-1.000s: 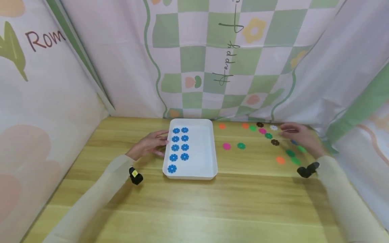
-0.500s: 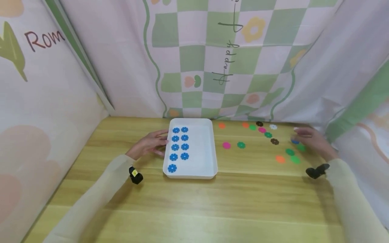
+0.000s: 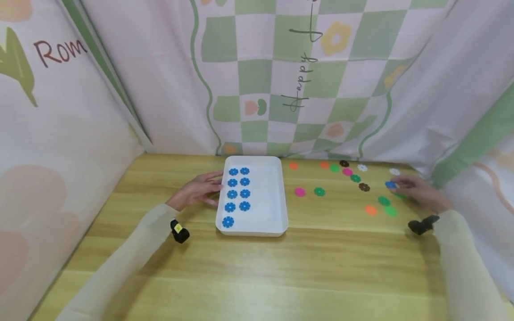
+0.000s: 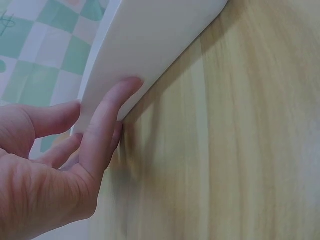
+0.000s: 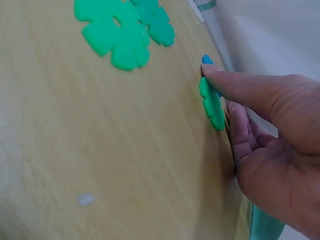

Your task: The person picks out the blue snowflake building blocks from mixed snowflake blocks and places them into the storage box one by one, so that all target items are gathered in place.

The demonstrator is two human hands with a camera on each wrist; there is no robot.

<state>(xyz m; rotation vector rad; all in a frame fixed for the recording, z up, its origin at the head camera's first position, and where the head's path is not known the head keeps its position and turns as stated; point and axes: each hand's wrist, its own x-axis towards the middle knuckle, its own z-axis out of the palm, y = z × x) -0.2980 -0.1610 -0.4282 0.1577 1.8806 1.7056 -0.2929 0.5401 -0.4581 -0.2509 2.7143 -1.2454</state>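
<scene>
A white tray point(image 3: 265, 196) stands mid-table, with several blue flower-shaped discs point(image 3: 244, 194) laid out in two columns along its left side. My left hand point(image 3: 195, 191) rests against the tray's left wall. In the left wrist view its fingers point(image 4: 102, 117) touch the outside of that wall, and the thumb reaches the rim. At the far right, my right hand point(image 3: 419, 191) pinches a blue flower disc point(image 3: 389, 184) at its edge. A green flower disc point(image 5: 212, 104) lies right by the thumb, partly covered by the hand in the head view.
Several loose discs lie right of the tray: orange point(image 3: 370, 210), light green point(image 3: 390, 211), dark green point(image 3: 319, 191), pink point(image 3: 300, 192), brown point(image 3: 364, 187) and white point(image 3: 395, 171). A printed curtain point(image 3: 257, 76) borders the table's back edge.
My right hand has moved right, past the white disc, and come down to the blue disc, where its fingertips now are. The left hand and the tray have stayed in place.
</scene>
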